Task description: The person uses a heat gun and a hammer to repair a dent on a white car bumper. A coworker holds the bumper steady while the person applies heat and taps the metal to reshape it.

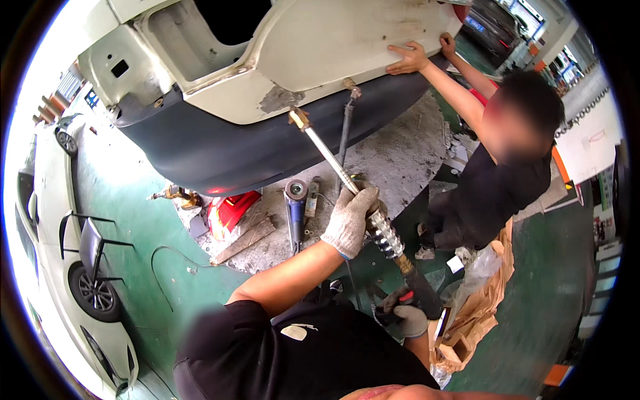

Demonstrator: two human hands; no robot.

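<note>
My left hand (350, 222), in a pale knit glove, is wrapped round a slide hammer (331, 159) with a bright metal shaft and a ribbed weight. Its brass-coloured tip meets the lower edge of a cream car body panel (347, 47), by a bare grey patch (280, 99). My right hand (411, 321), also gloved, is closed at the tool's dark rear handle (421, 292); its fingers are partly hidden. Just right of the tip, a dark rod (347, 123) with a rusty end hangs from the same panel edge.
A co-worker (490, 180) at right presses a hand (410, 59) on the panel. Below the dark bumper (233, 160) lie a blue power tool (295, 207) and a red object (230, 212). Brown paper (483, 300), a black stool (97, 247) and a white car (50, 220) are nearby.
</note>
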